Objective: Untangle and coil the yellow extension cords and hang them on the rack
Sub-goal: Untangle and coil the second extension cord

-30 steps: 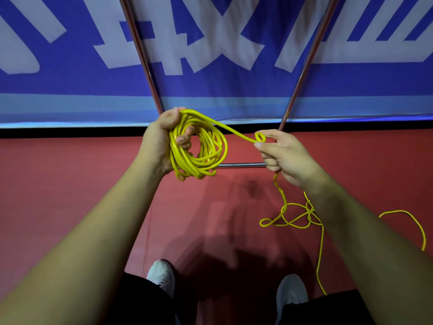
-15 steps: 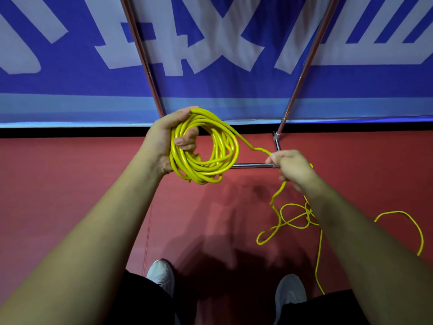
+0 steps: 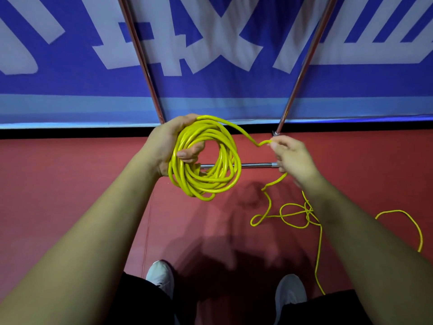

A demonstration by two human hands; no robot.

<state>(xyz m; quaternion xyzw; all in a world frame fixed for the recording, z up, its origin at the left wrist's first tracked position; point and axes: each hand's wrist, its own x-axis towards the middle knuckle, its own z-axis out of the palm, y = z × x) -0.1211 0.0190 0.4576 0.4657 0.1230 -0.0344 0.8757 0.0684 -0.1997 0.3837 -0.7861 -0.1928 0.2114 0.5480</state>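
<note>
My left hand (image 3: 167, 146) grips a coil of yellow extension cord (image 3: 225, 174) of several loops, held upright in front of me. One strand runs from the coil's top to my right hand (image 3: 294, 158), which pinches the cord between thumb and fingers. Below that hand the loose cord (image 3: 293, 215) drops to the red floor and lies there in tangled loops, passing behind my right forearm. The metal rack (image 3: 253, 164) stands behind the coil, with a low horizontal bar and two slanted poles.
A blue banner with white characters (image 3: 210, 55) covers the wall behind the rack. The red floor (image 3: 70, 184) spreads to both sides. My white shoes (image 3: 161, 275) show at the bottom, and another cord loop (image 3: 414, 226) lies at the far right.
My right hand has risen again toward the coil with a fresh length of cord. The coil has grown wider, and the loose cord on the floor has shifted.
</note>
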